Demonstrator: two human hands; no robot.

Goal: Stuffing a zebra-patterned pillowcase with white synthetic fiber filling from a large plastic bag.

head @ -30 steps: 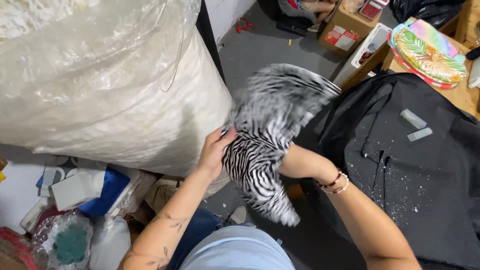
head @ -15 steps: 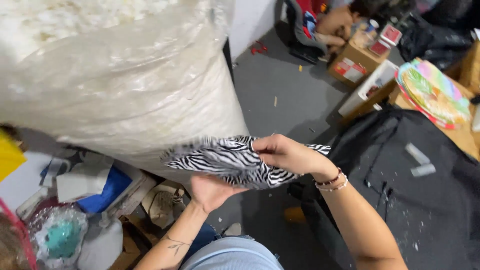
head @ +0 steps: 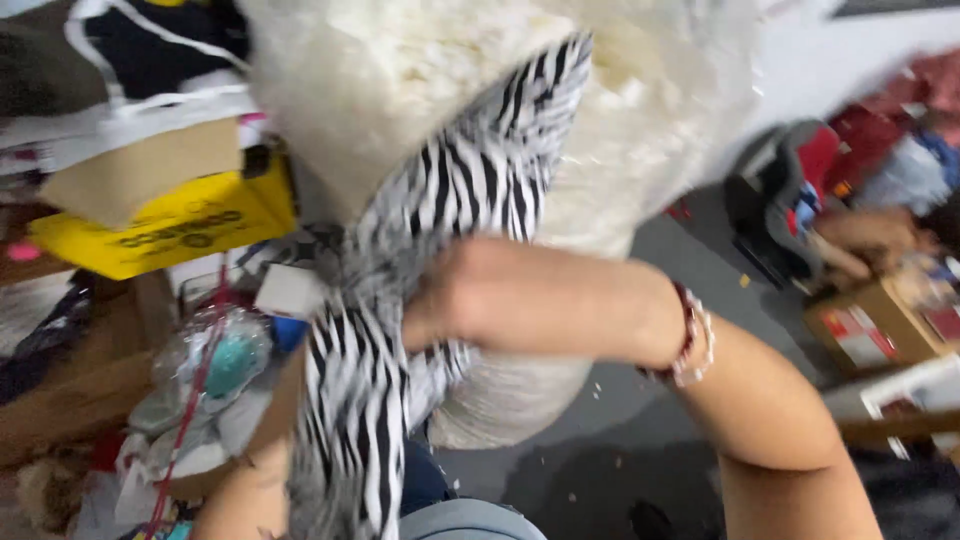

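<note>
Right hand (head: pixel 500 300) mid-frame grips zebra-print fabric (head: pixel 420 260) against big white stuffing bag (head: pixel 640 150); left hand hidden behind fabric, grip unclear.

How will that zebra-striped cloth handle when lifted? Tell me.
Probably floppy: the zebra-striped cloth drapes and folds where the right hand grips it. Likely light, since it hangs from that grip. The left hand is hidden behind it.

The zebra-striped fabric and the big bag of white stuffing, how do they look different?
The zebra-striped fabric is black-and-white patterned; the bag of white stuffing is plain cream. The fabric hangs limp and thin, gripped by the right hand; the bag is bulky and swollen, far larger. Both look soft.
</note>
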